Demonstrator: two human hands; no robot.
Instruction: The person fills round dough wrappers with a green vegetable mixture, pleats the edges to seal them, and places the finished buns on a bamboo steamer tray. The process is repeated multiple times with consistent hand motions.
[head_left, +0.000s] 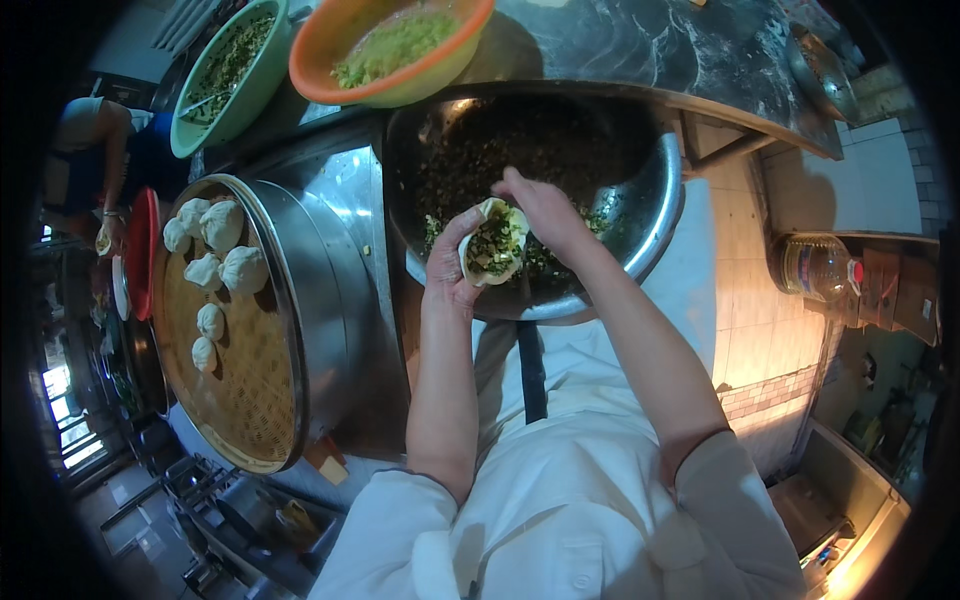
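My left hand (453, 256) cups a round dough wrapper (468, 264) over the near part of a large metal bowl (666, 202). Chopped green filling (495, 244) lies heaped in the wrapper, whose rim stands up around it. At the wrapper's right side is my right hand (551, 216), with the thumb raised and the other fingertips partly hidden. Whether those fingers pinch the rim is unclear. More dark green filling (480, 161) covers the inside of the bowl. To the left, several filled buns (244, 270) rest on the woven base of a round steamer (247, 390).
A green basin (281, 56) of filling and an orange-rimmed basin (390, 94) of shredded greens stand beyond. A floured metal worktop (645, 45) borders the bowl. An oil jug (814, 266) sits at right. Another person's arm (114, 165) shows far left, near a red basin (141, 251).
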